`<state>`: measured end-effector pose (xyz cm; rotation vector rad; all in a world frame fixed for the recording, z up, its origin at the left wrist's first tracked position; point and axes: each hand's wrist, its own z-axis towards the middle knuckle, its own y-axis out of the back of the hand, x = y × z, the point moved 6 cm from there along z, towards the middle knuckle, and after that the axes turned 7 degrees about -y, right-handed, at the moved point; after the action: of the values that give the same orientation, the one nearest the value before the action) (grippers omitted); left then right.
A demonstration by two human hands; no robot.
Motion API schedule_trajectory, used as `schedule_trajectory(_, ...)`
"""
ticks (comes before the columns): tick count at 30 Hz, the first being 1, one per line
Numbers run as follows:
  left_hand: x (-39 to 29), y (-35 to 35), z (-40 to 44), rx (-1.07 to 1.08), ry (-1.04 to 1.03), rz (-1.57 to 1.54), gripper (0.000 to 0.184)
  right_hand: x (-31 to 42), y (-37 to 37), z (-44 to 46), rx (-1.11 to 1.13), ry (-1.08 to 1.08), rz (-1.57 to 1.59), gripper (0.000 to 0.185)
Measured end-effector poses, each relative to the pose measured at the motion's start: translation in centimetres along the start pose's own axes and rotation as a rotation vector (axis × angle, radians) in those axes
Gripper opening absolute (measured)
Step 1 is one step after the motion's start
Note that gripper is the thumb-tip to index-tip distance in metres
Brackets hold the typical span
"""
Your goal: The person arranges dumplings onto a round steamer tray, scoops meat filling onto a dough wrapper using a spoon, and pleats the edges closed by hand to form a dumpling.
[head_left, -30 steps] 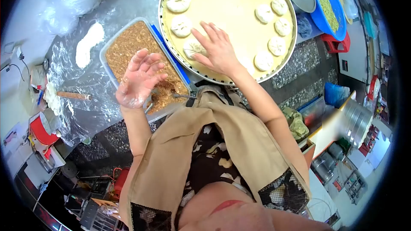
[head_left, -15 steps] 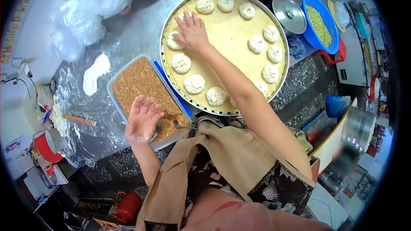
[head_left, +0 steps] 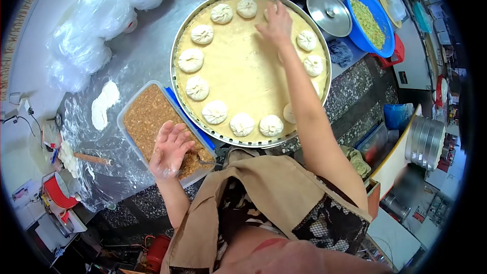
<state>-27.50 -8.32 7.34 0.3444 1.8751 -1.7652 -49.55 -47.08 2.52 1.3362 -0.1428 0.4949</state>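
In the head view, my right hand [head_left: 278, 24] reaches to the far right part of a large round steamer tray [head_left: 243, 66]. Its bent fingers grip the top of a pleated bun [head_left: 267, 14], mostly hidden beneath them. Other pleated buns, such as one at the left [head_left: 191, 61], sit round the tray's edge on a pale liner. My right forearm covers part of the tray's right side. My left hand [head_left: 171, 149] is open, palm up and fingers spread, holding nothing, above a plastic box of brown filling [head_left: 147, 106]. A utensil handle [head_left: 209, 163] sticks out of the filling.
Left on the metal table are a flour patch [head_left: 104, 105], a rolling pin [head_left: 92, 159] and dough pieces [head_left: 68, 158]. Plastic bags [head_left: 91, 35] lie farther back. A pot lid [head_left: 328, 13] and a blue basin of green filling [head_left: 388, 45] stand beyond the tray's right side.
My right hand has moved right across the tray, from buns on the far left to one on the far right. My left hand stays open over the box. The view has shifted slightly.
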Motion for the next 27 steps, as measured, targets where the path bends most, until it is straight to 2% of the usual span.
schedule_trajectory(1, 0.8, -0.2, 0.7, -0.006, 0.041, 0.013, 0.073, -1.7, 0.0, 1.1, 0.0, 0.001, -0.003, 0.079)
schedule_trajectory(4, 3.1, -1.4, 3.2, 0.019, 0.115, 0.039, 0.073, -4.9, -2.4, 3.4, 0.285, 0.07, -0.068, 0.083)
schedule_trajectory(7, 5.5, -3.8, 6.7, 0.065, 0.182, 0.076, 0.073, -6.0, -3.5, 5.3, 0.411, 0.112, -0.013, 0.078)
schedule_trajectory(8, 6.5, -4.4, 7.9, 0.085, 0.237, 0.125, 0.073, -6.1, -3.1, 5.3, 0.346, 0.112, -0.002, 0.068)
schedule_trajectory(9, 7.6, -5.1, 9.0, 0.109, 0.292, 0.173, 0.073, -6.6, -2.7, 5.3, 0.353, 0.104, -0.005, 0.068)
schedule_trajectory(11, 8.9, -6.5, 10.7, 0.119, 0.328, 0.199, 0.074, -6.9, -1.8, 5.9, 0.38, 0.094, 0.229, 0.061)
schedule_trajectory(12, 9.4, -7.1, 11.3, 0.162, 0.343, 0.206, 0.074, -7.0, -0.7, 5.9, 0.327, 0.099, 0.246, 0.057)
schedule_trajectory(17, 11.6, -8.0, 13.4, 0.188, 0.411, 0.205, 0.073, -8.5, 0.0, 5.5, 0.381, 0.067, 0.265, 0.062)
schedule_trajectory(19, 11.8, -8.4, 15.6, 0.194, 0.399, 0.278, 0.073, -8.8, -1.1, 5.3, 0.343, 0.138, 0.138, 0.056)
schedule_trajectory(20, 11.7, -8.4, 16.9, 0.184, 0.38, 0.383, 0.07, -9.2, -1.6, 5.4, 0.384, 0.119, 0.109, 0.065)
schedule_trajectory(21, 11.4, -8.3, 18.5, 0.171, 0.356, 0.489, 0.067, -8.6, -1.2, 5.5, 0.382, 0.129, 0.11, 0.065)
schedule_trajectory(22, 11.1, -8.0, 20.1, 0.109, 0.339, 0.616, 0.062, -7.6, -0.3, 5.5, 0.318, 0.143, 0.031, 0.071)
schedule_trajectory(24, 9.9, -6.9, 24.7, 0.127, 0.1, 1.238, 0.067, -5.6, 0.0, 6.2, 0.231, 0.224, -0.026, 0.087)
schedule_trajectory(26, 9.2, -5.6, 29.5, 0.163, -0.359, 1.863, 0.075, -2.9, -1.8, 6.9, 0.264, 0.309, 0.055, 0.087)
schedule_trajectory(27, 10.0, -4.0, 31.9, 0.148, -0.343, 1.971, 0.078, -1.1, -2.7, 6.9, 0.289, 0.384, 0.126, 0.086)
